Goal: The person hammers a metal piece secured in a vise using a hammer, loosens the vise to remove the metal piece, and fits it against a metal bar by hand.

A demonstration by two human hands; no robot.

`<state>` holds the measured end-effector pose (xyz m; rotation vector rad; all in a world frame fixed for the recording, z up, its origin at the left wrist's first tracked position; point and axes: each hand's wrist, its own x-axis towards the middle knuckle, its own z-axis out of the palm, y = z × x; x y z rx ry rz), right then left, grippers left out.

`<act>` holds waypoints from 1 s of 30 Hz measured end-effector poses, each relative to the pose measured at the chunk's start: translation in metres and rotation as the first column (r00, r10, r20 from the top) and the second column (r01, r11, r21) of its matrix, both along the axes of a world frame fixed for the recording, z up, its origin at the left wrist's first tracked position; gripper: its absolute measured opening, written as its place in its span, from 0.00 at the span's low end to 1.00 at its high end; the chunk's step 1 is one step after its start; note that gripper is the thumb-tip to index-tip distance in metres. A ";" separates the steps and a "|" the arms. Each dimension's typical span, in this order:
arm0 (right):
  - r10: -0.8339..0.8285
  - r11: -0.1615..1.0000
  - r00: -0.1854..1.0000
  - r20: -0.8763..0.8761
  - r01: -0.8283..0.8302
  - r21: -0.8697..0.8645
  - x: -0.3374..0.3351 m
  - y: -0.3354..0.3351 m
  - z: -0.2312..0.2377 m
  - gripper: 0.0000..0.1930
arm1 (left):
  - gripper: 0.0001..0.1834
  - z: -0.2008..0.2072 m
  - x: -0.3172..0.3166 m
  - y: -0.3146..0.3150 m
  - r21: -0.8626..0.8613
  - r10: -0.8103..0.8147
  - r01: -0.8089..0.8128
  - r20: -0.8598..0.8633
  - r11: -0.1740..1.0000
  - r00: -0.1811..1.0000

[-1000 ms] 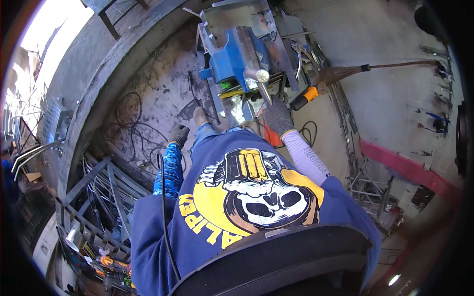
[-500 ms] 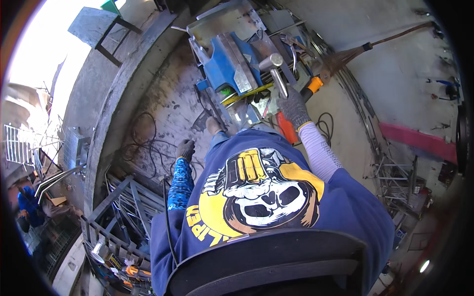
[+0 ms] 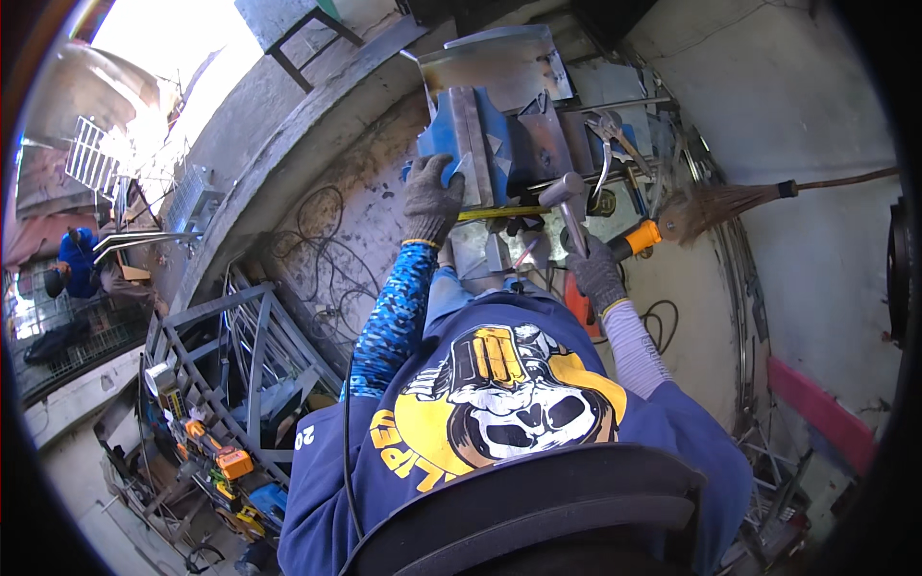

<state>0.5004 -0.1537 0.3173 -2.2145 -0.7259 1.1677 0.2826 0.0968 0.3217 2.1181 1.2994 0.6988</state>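
A grey-gloved hand, my right hand [image 3: 597, 273], is closed round the handle of a metal hammer [image 3: 562, 190], whose head points away from me. My left hand [image 3: 432, 200], also gloved, rests at the near left edge of a blue metal piece [image 3: 501, 154]. Its fingers curl over that edge, with some blue showing between thumb and fingers. A grey steel bar [image 3: 470, 130] runs lengthwise along the blue piece. Just in front lies a yellow strip [image 3: 504, 212], perhaps a measuring tape's blade, and a tape measure [image 3: 601, 203] sits right of the hammer head.
Behind the blue piece stands a bent metal sheet [image 3: 495, 69]. Pliers [image 3: 615, 139] lie to the right, near a broom [image 3: 720, 209] and an orange-and-black tool [image 3: 639, 238]. Cables [image 3: 322, 240] coil on the floor at left, beside a steel frame [image 3: 252, 355]. Another person [image 3: 82, 264] is far left.
My left hand has risen from beside my body to the blue piece and taken hold of its edge. The hammer stays in my right hand. The whole view has shifted.
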 end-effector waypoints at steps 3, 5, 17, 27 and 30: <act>0.036 0.996 0.992 0.120 -0.046 0.079 0.042 0.009 -0.009 0.14 | 0.27 0.001 0.030 -0.021 0.002 -0.001 0.001 -0.221 1.000 0.975; -0.181 0.969 0.963 -0.201 0.209 0.129 0.066 0.026 -0.009 0.09 | 0.30 -0.001 0.035 -0.022 -0.069 -0.025 -0.001 -0.371 0.998 0.928; -0.135 0.923 0.751 -0.647 0.332 0.193 0.137 0.081 -0.084 0.05 | 0.24 -0.024 0.008 -0.003 -0.473 0.122 -0.191 -0.172 0.860 0.977; 0.056 0.988 0.981 -0.188 -0.028 0.150 0.172 0.085 -0.180 0.07 | 0.18 -0.021 0.032 -0.008 -0.413 0.291 -0.352 -0.204 0.840 0.935; 0.094 0.994 0.993 0.065 -0.098 0.058 0.208 0.050 -0.212 0.14 | 0.18 -0.041 0.054 -0.003 -0.488 0.312 -0.350 -0.161 0.799 0.936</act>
